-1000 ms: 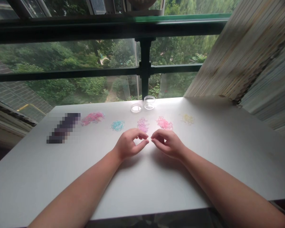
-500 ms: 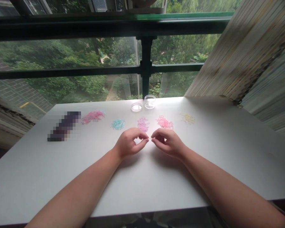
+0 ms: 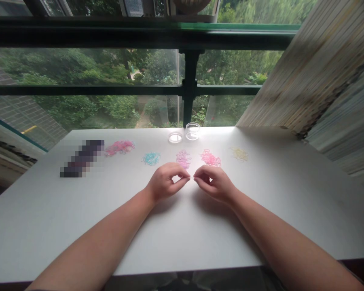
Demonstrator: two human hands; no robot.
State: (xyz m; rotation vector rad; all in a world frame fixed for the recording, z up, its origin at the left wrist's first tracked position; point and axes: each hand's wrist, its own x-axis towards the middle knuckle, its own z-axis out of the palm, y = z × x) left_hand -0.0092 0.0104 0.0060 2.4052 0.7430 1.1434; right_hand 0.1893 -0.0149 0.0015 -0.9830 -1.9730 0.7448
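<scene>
Bands, small and brightly tinted, lie on the table (image 3: 157,242) already parted by colour: a mixed pink heap (image 3: 120,148), a turquoise heap (image 3: 151,158), a lilac heap (image 3: 183,159), a coral heap (image 3: 211,157) and a sparse yellow heap (image 3: 239,153). Behind them stands a clear tub (image 3: 192,137), uncapped, with a shallow disc (image 3: 175,138), apparently its lid, beside it. Left hand (image 3: 165,182) and right hand (image 3: 216,184) each have thumb and forefinger pinched together, tips nearly meeting just in front of the lilac heap; a pale strand (image 3: 191,177) seems to span the narrow gap, probably gripped at both ends. How much work remains cannot be judged from this. The strand is too fine to identify, the other fingers are mostly tucked out of sight, a pixelated patch (image 3: 82,158) masks some dark object, and both forearms run off the lower edge.
</scene>
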